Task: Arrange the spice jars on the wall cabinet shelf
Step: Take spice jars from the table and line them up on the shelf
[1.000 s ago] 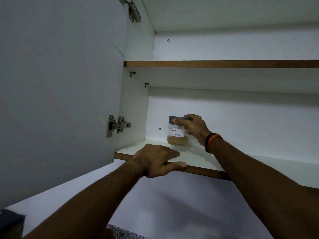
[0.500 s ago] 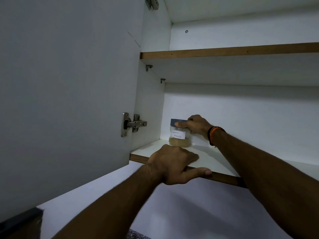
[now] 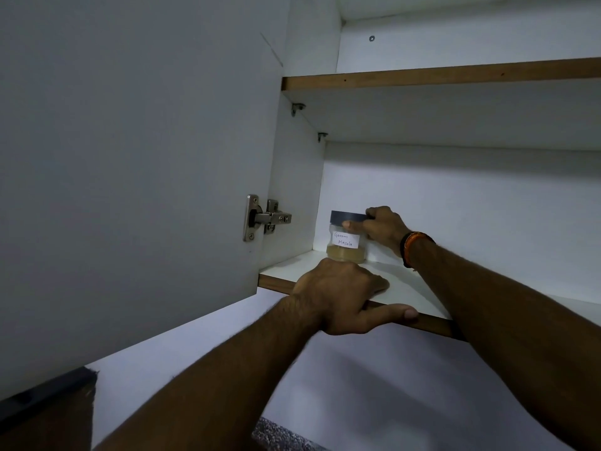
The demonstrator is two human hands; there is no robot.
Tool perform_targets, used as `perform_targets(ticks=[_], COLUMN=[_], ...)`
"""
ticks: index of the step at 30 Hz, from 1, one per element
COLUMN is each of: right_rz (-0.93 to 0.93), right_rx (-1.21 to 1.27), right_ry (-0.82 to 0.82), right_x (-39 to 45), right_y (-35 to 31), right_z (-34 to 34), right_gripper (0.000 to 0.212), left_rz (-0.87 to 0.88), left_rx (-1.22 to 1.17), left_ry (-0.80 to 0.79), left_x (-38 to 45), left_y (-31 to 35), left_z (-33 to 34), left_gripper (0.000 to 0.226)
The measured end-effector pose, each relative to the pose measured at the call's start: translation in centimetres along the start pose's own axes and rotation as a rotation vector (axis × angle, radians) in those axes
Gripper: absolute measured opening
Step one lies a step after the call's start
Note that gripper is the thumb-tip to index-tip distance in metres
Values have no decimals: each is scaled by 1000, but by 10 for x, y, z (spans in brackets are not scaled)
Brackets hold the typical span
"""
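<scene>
1. We see the open cabinet door (image 3: pixel 130 157) filling the left half of the frame, with one metal hinge (image 3: pixel 265 217) at its inner edge near the centre; nothing stands between us and the jar except our own left hand low in front of it.
2. The lower shelf (image 3: pixel 403 288) runs from centre to the right edge, and an upper shelf (image 3: pixel 439 76) crosses the upper right of the frame. Two small shelf-support pegs (image 3: pixel 297 107) show beneath the upper shelf.
3. We count one spice jar (image 3: pixel 346 237), just right of centre, standing upright in the back left corner of the lower shelf. It has a dark lid, a white label reading "Garam Masala", and brownish powder low inside.
4. Our right hand (image 3: pixel 380 227) grips the jar at its lid, thumb across the front and fingers curled round the far side. A dark and orange wristband (image 3: pixel 413 247) sits on that wrist.
5. Our left hand (image 3: pixel 341 294) clasps the front edge of the lower shelf, fingers curled on top and thumb stretched along the wooden edge.
6. At the bottom of the frame we glimpse a speckled countertop (image 3: pixel 283 437), and a dark object (image 3: pixel 42 398) at lower left that we cannot identify.
7. Compared with a second ago, the jar sits further back towards the corner, and both hands keep their holds.
</scene>
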State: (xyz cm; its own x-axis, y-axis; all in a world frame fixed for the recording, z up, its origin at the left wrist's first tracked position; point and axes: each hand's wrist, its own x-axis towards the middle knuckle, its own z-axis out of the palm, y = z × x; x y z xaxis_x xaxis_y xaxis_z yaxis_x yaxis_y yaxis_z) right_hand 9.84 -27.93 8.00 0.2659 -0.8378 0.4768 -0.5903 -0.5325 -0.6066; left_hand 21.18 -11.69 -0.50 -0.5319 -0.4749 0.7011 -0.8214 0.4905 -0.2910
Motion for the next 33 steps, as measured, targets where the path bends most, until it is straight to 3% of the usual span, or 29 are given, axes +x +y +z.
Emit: perform_targets(ticks=[5,12,18,26,30,33], right_rz=[-12,-10,-22,-103,-152,-205], right_rx=[6,5,-93,-12,50,18], right_ry=[-2,-8,84,160,238,307], right_x=[-1,-1,-22,-97,-158,-201], right_y=[-3,-9,-21,-27,-31,-31], right_z=[5,12,2,-39,-61,-71], right_gripper=[53,52,78,57,40,32], left_rz=[-13,-23,12,11,-66,-149], left_rx=[-16,2,-2,24,-94,-65], left_ry=[1,-12,-29,-105,-267,-242], left_x=[0,1,1,2,0,-6], left_y=[0,-3,-7,-5,8,18], left_z=[0,3,6,0,-6,-11], left_gripper=[63,80,76,70,51,55])
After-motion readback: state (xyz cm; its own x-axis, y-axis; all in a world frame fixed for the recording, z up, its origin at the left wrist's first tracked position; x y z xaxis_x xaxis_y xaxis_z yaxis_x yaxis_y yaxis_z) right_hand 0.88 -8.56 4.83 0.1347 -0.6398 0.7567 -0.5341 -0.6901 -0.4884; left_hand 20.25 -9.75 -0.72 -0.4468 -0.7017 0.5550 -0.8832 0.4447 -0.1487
